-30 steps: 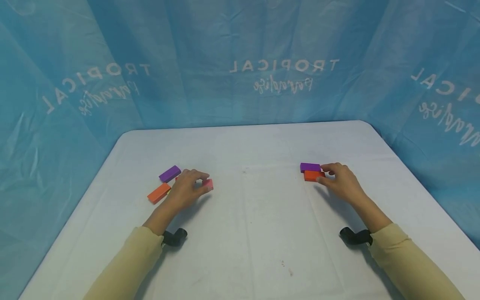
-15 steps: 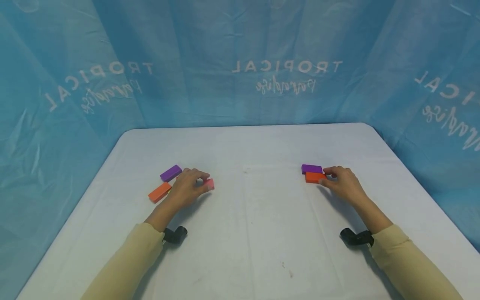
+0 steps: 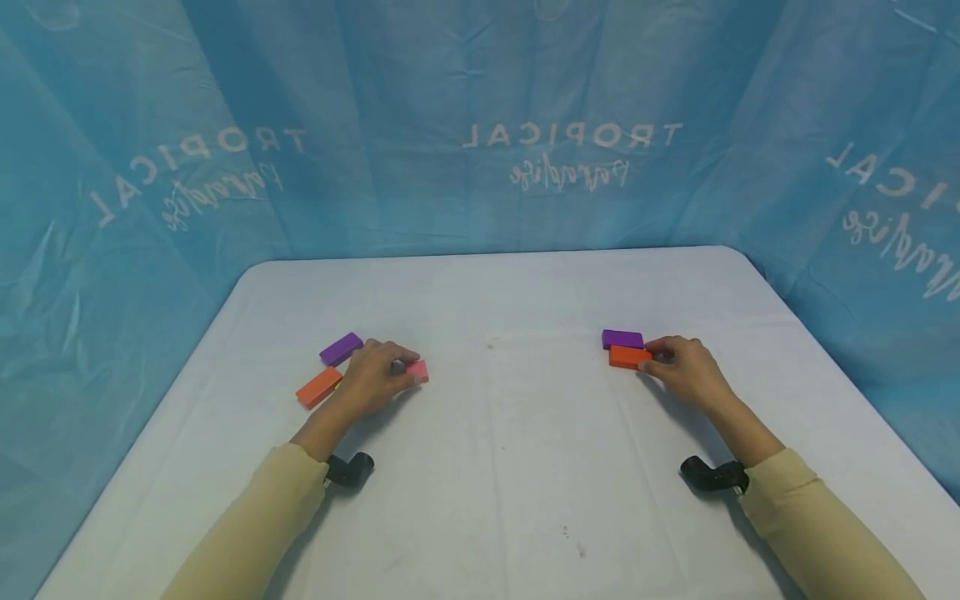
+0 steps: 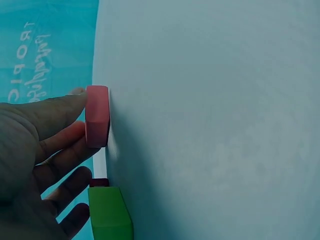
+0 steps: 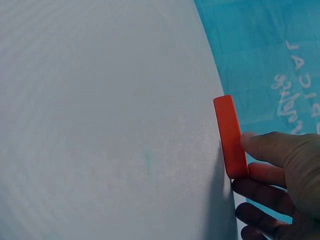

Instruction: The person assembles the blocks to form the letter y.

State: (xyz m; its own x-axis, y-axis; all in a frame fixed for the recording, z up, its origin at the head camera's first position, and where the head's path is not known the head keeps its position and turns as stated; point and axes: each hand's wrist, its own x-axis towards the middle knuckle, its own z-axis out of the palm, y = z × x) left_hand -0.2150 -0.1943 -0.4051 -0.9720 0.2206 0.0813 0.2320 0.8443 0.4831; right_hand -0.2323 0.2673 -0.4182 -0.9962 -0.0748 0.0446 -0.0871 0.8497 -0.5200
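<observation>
In the head view, my left hand (image 3: 373,379) pinches a pink block (image 3: 420,371) between thumb and fingers. The same pink block (image 4: 97,117) stands out at the thumb tip in the left wrist view. A green block (image 4: 109,212) lies below it near the lower fingers, with a dark red block (image 4: 99,182) partly hidden behind. My right hand (image 3: 686,367) pinches the right end of a red-orange block (image 3: 628,357), which lies against a purple block (image 3: 622,339). In the right wrist view, thumb and index finger touch the red-orange block (image 5: 231,137).
Left of my left hand lie another purple block (image 3: 341,348) and an orange block (image 3: 319,387). A yellow sliver shows beside the wrist, mostly hidden. A white-covered table (image 3: 495,467) spreads between the arms, with a blue printed curtain (image 3: 420,200) around its far sides.
My right hand has lowered slightly, its index fingertip coming down from beside the purple block to the red-orange block's end. My left hand and the blocks look unmoved; the head view shifted a little.
</observation>
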